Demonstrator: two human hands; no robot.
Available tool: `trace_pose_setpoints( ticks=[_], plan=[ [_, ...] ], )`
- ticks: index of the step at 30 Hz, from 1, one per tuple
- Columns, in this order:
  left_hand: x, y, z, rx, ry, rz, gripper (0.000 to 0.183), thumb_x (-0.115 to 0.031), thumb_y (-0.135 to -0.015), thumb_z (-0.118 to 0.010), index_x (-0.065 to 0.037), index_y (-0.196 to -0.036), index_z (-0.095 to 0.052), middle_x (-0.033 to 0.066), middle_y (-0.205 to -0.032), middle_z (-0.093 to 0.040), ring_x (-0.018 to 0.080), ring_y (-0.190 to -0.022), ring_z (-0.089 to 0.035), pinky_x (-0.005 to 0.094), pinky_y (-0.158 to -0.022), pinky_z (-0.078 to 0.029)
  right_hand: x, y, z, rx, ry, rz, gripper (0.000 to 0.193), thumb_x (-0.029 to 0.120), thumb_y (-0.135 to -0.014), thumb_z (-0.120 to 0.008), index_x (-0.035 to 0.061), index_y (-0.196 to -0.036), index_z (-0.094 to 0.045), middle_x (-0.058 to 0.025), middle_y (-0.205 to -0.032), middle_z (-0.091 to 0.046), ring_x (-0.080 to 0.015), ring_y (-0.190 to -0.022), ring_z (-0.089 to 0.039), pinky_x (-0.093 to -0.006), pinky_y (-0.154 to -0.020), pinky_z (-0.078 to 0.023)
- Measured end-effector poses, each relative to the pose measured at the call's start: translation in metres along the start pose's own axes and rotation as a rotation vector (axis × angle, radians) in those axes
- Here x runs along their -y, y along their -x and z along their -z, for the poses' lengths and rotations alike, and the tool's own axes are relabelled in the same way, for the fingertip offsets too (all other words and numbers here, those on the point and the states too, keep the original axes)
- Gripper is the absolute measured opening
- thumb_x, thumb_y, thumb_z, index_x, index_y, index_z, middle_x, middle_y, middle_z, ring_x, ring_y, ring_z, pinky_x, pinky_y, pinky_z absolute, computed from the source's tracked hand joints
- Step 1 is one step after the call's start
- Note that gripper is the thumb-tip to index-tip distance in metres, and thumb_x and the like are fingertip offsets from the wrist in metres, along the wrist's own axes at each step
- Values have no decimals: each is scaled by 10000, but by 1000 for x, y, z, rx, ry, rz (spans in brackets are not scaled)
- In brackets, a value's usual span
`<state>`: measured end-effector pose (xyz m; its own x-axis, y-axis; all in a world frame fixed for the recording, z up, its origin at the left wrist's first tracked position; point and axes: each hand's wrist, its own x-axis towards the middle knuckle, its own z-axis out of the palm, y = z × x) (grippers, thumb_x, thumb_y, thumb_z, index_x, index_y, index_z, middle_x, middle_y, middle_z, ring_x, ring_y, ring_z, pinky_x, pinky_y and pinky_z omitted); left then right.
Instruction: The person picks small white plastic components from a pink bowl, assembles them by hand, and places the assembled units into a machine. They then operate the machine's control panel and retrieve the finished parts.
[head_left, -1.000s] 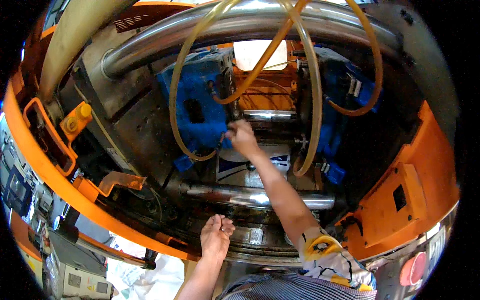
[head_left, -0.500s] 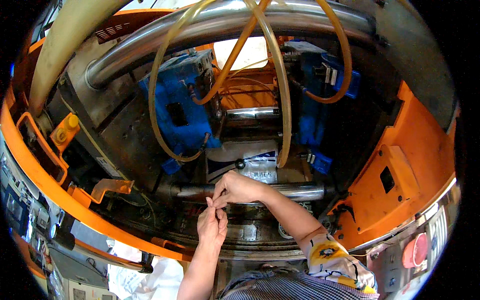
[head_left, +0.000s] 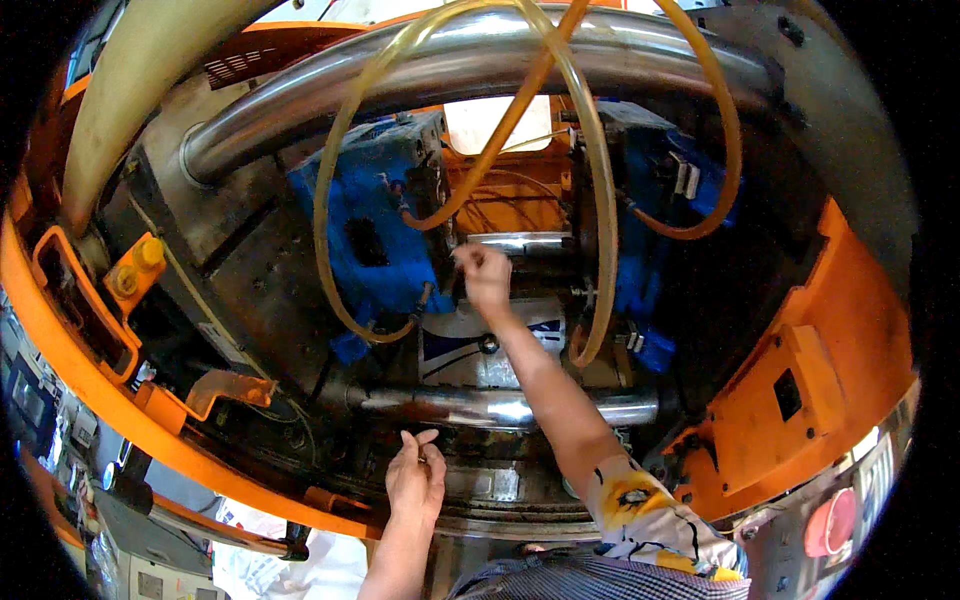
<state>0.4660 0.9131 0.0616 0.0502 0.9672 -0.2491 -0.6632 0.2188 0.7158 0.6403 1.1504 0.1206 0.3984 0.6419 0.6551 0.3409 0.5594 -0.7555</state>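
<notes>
My right hand (head_left: 485, 279) reaches between two blue mould halves, beside the inner face of the left mould half (head_left: 385, 235). Its fingers are bunched in a pinch, slightly smeared by motion; whatever is in them is too small to name. Farther right stands the other mould half (head_left: 625, 255). My left hand (head_left: 414, 478) hangs nearer me, below the lower polished bar (head_left: 460, 404). Its fingers are curled in with the thumb close by, and a tiny dark spot shows among them that I cannot identify.
Clear yellowish hoses (head_left: 597, 190) loop down around the mould halves. A thick polished bar (head_left: 420, 75) crosses above. Under my right forearm lies a white and blue sheet (head_left: 460, 355) with a dark round knob (head_left: 488, 343). Orange guards (head_left: 770, 390) flank the opening.
My hands, earlier touching fingertip to fingertip, have parted. The right one has moved up and away from me to the left mould half; the left has dropped slightly. The view has shifted a little.
</notes>
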Motion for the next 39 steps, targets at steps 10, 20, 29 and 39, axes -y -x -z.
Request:
trace_pose_setpoints(
  ticks=[10, 20, 29, 39],
  plan=[
    [15, 20, 7, -18, -36, 116, 276, -170, -924, -480, 54, -1076, -534, 75, -834, -569, 137, -731, -531, 222, -650, -460, -72, -67, -66, -198, 318, -35, 129, 152, -794, -624, 36, -834, -667, -168, -806, -639, -327, -746, -614, -406, -658, -467],
    [17, 20, 6, -64, -80, 163, 269, -190, -950, -429, 26, -1052, -553, 86, -808, -576, 135, -647, -521, 212, -583, -442, -69, -66, -67, -234, 237, -60, 135, 159, -804, -621, 33, -810, -670, -169, -799, -642, -329, -751, -614, -399, -663, -464],
    [22, 22, 8, -96, -61, 97, 259, -154, -949, -422, 51, -1058, -537, 128, -891, -591, 177, -737, -572, 259, -691, -487, -73, -59, -74, -217, 226, -66, 131, 141, -825, -584, 40, -876, -652, -163, -850, -619, -347, -791, -594, -400, -697, -458],
    [17, 32, 10, -8, -169, 21, 210, -163, -934, -457, 30, -1000, -506, 163, -906, -613, 227, -730, -602, 309, -668, -495, -87, -48, -74, 0, 91, -29, 362, 11, -715, -514, 36, -1071, -571, -176, -1036, -549, -340, -995, -495, -425, -863, -394]
  ],
)
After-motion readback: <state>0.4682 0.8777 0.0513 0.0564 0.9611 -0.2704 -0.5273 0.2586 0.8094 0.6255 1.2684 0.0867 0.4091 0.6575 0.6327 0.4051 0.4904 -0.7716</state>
